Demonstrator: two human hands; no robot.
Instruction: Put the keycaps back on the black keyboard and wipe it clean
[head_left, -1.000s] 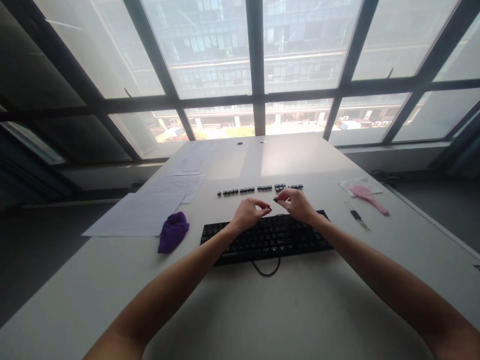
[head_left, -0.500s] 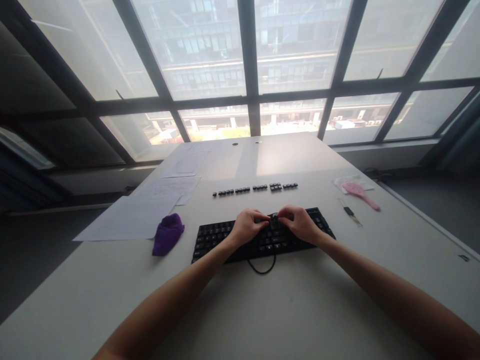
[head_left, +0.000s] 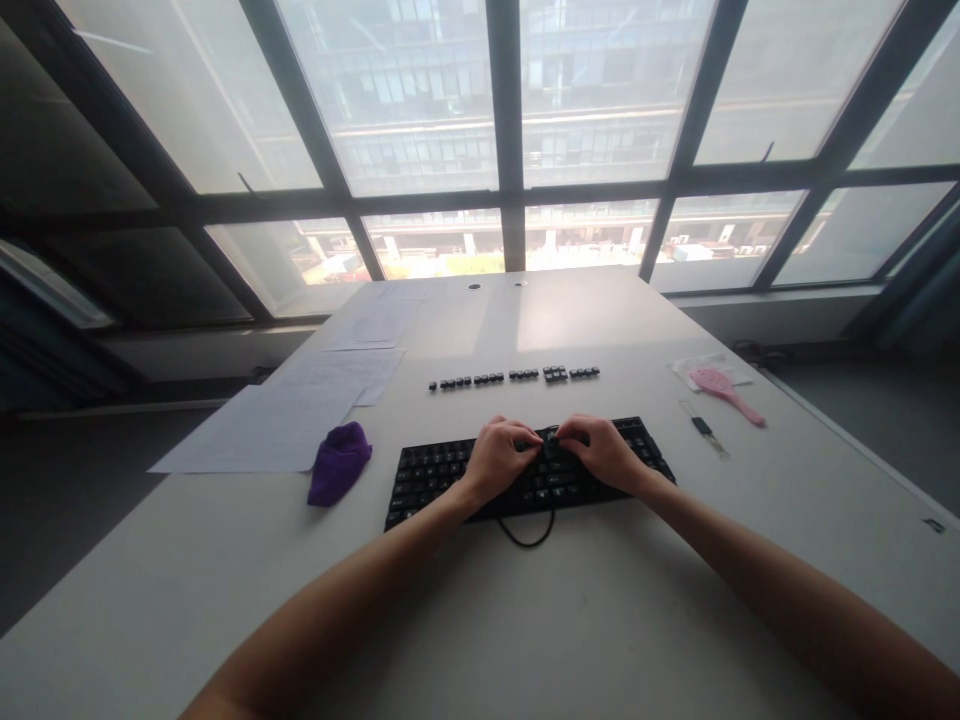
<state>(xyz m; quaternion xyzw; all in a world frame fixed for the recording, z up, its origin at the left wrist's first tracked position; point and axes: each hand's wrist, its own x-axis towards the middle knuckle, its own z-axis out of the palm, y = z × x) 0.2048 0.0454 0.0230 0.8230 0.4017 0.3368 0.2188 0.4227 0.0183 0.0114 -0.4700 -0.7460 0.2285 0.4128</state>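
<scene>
A black keyboard [head_left: 442,475] lies on the white table [head_left: 525,620] in front of me, its cable looping toward me. My left hand [head_left: 499,460] and my right hand [head_left: 604,452] rest over its middle rows, fingertips pinched together and meeting at one spot on the keys. Something small and dark sits between the fingertips; I cannot make it out. A row of loose black keycaps [head_left: 517,377] lies beyond the keyboard.
A purple cloth [head_left: 339,476] lies left of the keyboard, with paper sheets [head_left: 277,425] behind it. To the right are a pink brush [head_left: 724,391] on a plastic bag and a small dark tool [head_left: 703,428]. Large windows stand behind the table.
Both hands came down from near the keycap row onto the keyboard's middle, fingertips still pinched together. Over the last half second they have barely moved.
</scene>
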